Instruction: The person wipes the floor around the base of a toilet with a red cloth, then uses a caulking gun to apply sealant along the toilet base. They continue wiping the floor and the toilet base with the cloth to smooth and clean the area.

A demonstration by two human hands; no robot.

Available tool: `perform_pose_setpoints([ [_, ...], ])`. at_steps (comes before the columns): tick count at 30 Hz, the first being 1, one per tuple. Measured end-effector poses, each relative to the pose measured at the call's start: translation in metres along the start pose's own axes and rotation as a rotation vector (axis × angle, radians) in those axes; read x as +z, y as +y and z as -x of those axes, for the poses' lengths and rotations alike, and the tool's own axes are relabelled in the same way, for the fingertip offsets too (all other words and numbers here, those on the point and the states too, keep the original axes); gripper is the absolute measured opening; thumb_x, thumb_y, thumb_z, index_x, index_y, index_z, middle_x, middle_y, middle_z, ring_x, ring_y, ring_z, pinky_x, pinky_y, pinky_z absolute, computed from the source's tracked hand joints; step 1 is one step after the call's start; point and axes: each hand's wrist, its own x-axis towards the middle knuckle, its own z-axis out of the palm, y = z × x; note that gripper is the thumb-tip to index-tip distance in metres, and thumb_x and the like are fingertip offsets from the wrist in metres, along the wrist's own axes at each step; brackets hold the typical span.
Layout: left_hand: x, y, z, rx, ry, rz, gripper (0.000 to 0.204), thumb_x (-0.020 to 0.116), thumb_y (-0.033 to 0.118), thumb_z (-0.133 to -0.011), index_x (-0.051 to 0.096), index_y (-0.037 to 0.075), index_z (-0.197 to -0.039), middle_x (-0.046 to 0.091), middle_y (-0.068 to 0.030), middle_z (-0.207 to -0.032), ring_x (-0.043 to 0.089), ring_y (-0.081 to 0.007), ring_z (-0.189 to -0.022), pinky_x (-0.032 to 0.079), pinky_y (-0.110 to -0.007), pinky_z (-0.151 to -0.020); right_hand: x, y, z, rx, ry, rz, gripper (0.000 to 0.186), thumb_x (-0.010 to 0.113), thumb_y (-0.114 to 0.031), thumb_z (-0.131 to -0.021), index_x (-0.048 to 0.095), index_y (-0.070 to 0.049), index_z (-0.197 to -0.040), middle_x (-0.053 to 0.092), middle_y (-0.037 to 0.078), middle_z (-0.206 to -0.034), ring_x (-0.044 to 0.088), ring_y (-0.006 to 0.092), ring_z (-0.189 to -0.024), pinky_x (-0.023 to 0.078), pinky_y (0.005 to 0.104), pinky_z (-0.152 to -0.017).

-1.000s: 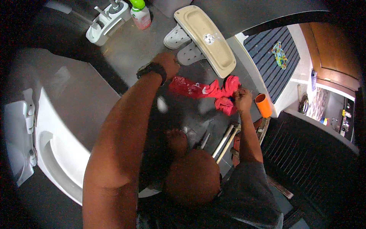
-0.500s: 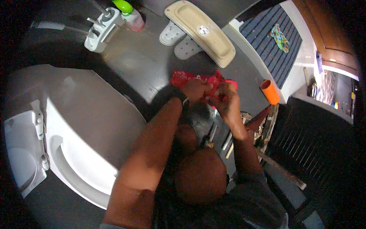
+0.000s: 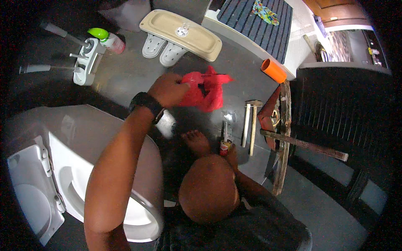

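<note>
Holds a crumpled sheet of thin red material (image 3: pixel 212 97) in the left hand (image 3: pixel 168 90), grip closed on its left edge, over the dark grey floor (image 3: pixel 125 71). Reaches with the right hand (image 3: pixel 231 152), nearer and to the right, beside a small red-and-yellow container (image 3: pixel 225 149); cannot tell whether holding it. Farther right, shows 2 straight pale tool handles (image 3: pixel 252 131), then an orange hollow cylinder (image 3: pixel 273 72). At far left of centre, shows 2 white perforated sandals (image 3: pixel 172 55) beside a cream oblong tray (image 3: pixel 167 24).

The right grip (image 3: pixel 231 156) left the red cloth (image 3: pixel 214 95)
</note>
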Motion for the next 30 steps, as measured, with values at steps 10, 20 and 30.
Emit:
perform_pose_setpoints([
  [10,-0.003,-0.018,0.011,0.049,0.083,-0.243,0.038,0.062,0.033,-0.085,0.074,0.001,-0.101,0.071,-0.0261,-0.103,0.069,-0.0422,-0.098,0.053,-0.048,-0.091,-0.007,0.018,0.001,-0.084,0.165,-0.252,0.07,0.078,-0.018,-0.076,0.041,-0.003,-0.134,0.065,0.018,-0.108,0.066,0.0384,-0.095,0.053,0.0477,-0.085],
  [20,0.003,-0.038,-0.048,0.083,-0.242,-0.709,0.04,0.068,0.035,-0.082,0.075,0.001,-0.102,0.071,-0.0245,-0.111,0.07,-0.0392,-0.104,0.057,-0.047,-0.089,-0.231,-0.133,-0.005,-0.66,0.475,-0.31,0.075,0.08,-0.011,-0.072,0.042,-0.004,-0.136,0.065,0.015,-0.109,0.067,0.028,-0.095,0.054,0.0395,-0.085],
  [30,-0.006,-0.011,-0.008,0.021,-0.096,-0.456,0.041,0.071,0.035,-0.079,0.075,0.002,-0.102,0.071,-0.0233,-0.111,0.07,-0.0386,-0.103,0.056,-0.047,-0.09,-0.347,-0.294,-0.061,-1.099,0.3,0.242,0.075,0.075,-0.007,-0.07,0.048,-0.007,-0.14,0.061,0.023,-0.127,0.058,0.0417,-0.12,0.048,0.0447,-0.103],
])
